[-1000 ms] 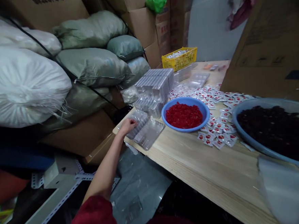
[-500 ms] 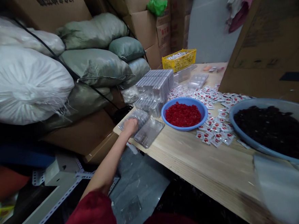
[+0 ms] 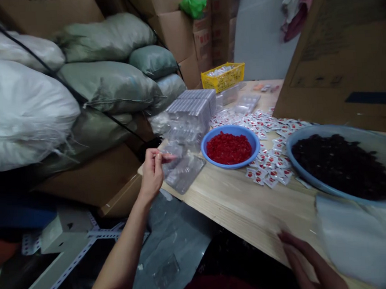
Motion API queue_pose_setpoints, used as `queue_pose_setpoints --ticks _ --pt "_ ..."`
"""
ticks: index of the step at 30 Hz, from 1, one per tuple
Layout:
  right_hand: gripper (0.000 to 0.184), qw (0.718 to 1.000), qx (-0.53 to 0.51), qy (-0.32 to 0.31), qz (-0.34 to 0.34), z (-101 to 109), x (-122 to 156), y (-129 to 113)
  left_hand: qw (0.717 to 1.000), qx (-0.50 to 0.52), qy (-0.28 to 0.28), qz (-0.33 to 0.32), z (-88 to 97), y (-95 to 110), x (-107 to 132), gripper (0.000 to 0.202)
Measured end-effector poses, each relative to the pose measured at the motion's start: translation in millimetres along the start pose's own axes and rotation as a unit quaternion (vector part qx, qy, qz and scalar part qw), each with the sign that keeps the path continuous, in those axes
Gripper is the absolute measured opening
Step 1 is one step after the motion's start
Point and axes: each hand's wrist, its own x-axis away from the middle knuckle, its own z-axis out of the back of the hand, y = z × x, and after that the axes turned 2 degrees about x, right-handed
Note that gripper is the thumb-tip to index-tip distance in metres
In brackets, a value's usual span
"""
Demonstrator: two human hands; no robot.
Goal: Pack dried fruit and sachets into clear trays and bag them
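Observation:
My left hand (image 3: 152, 173) is raised at the table's left corner, its fingers pinched on a clear plastic tray (image 3: 171, 154) lifted off the pile there. More clear trays (image 3: 186, 173) lie under it on the wooden table (image 3: 244, 211). My right hand (image 3: 303, 260) rests flat at the near table edge, fingers stretched out, beside a sheet of clear plastic (image 3: 355, 243). A small blue bowl of red pieces (image 3: 230, 147) stands just right of the trays.
A large blue basin of dark dried pieces (image 3: 343, 165) sits at right. Small red-and-white sachets (image 3: 274, 165) are scattered between the bowls. Stacked clear trays (image 3: 192, 109), a yellow basket (image 3: 223, 76), sacks (image 3: 109, 84) and cardboard boxes (image 3: 342, 55) surround the table.
My left hand has lifted from the tray pile with one clear tray pinched in its fingers. My right hand has come into view at the near table edge.

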Motion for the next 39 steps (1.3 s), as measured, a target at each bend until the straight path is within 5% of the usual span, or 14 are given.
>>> queue_pose_setpoints --ticks 2,5,7,9,13,17,21,25,30,34,39 --pt "0.049 0.993 0.069 0.007 0.096 -2.8 -14.6 -22.1 0.982 0.060 -0.175 0.041 -24.3 16.2 15.6 0.021" --pt "0.061 0.951 0.196 -0.027 0.237 -11.4 -26.7 -40.0 0.891 0.088 -0.443 0.051 -77.8 22.6 35.6 0.022" --pt "0.068 0.926 0.234 -0.089 0.282 -19.3 -25.4 -37.9 0.824 0.079 -0.560 0.023 -121.1 18.4 46.4 0.020" --pt "0.077 0.918 0.242 -0.128 0.286 -27.8 -19.9 -25.3 0.792 0.038 -0.609 -0.025 -162.9 14.1 55.0 0.017" --pt "0.071 0.918 0.270 -0.118 0.263 -43.6 -15.3 14.5 0.815 -0.037 -0.571 -0.090 -210.8 21.6 62.3 0.010" --pt "0.058 0.929 0.288 -0.070 0.219 -52.8 -27.0 39.1 0.881 -0.049 -0.451 -0.134 -205.7 38.3 37.6 0.014" --pt "0.058 0.953 0.235 -0.065 0.178 -42.0 -42.3 36.4 0.924 -0.161 -0.322 -0.127 -206.7 24.2 -28.2 0.017" --pt "0.039 0.980 0.120 0.007 0.156 6.1 -71.2 29.1 0.897 -0.202 -0.374 -0.117 -244.5 -8.5 -79.0 0.010" --pt "0.022 0.976 0.142 0.167 -0.001 96.7 -154.4 61.5 0.871 -0.198 -0.430 -0.130 -272.3 -31.0 -87.9 0.007" --pt "0.014 0.938 0.309 0.051 -0.149 125.9 -227.2 109.3 0.890 -0.188 -0.395 -0.126 -264.6 -34.7 -90.0 0.015" --pt "0.013 0.937 0.318 -0.002 -0.143 106.8 -265.0 136.9 0.969 -0.046 -0.218 -0.105 -249.8 -3.0 -65.3 0.026"
